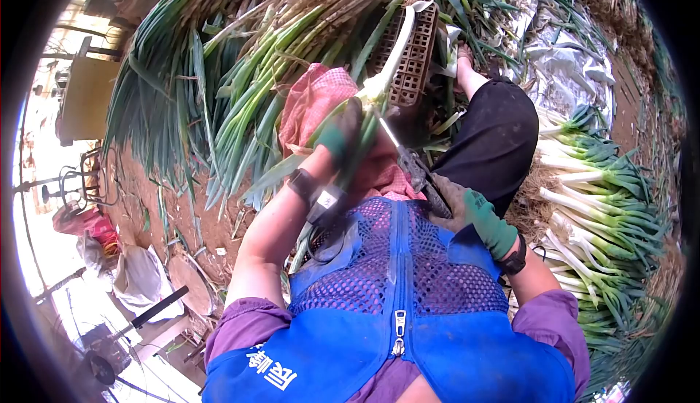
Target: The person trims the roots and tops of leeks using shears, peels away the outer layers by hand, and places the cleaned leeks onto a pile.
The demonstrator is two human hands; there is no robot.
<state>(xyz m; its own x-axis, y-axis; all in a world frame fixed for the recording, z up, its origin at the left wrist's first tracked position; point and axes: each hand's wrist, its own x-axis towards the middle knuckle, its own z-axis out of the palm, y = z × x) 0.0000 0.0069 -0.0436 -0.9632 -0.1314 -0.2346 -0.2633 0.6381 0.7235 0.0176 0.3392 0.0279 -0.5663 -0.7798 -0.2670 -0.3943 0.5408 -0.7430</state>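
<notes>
My left hand, in a green glove, grips a long leek by its stalk; the white end points up and away, the green leaves trail down past my wrist. My right hand, also in a green glove, holds a knife whose thin blade angles up to the leek just beyond my left hand. A pink cloth lies over my knee under the leek. A black band sits on each wrist.
A big heap of untrimmed leeks fills the ground ahead and to the left. Trimmed leeks lie stacked at the right. A brown plastic crate stands ahead. White sacks and a stand lie at the lower left.
</notes>
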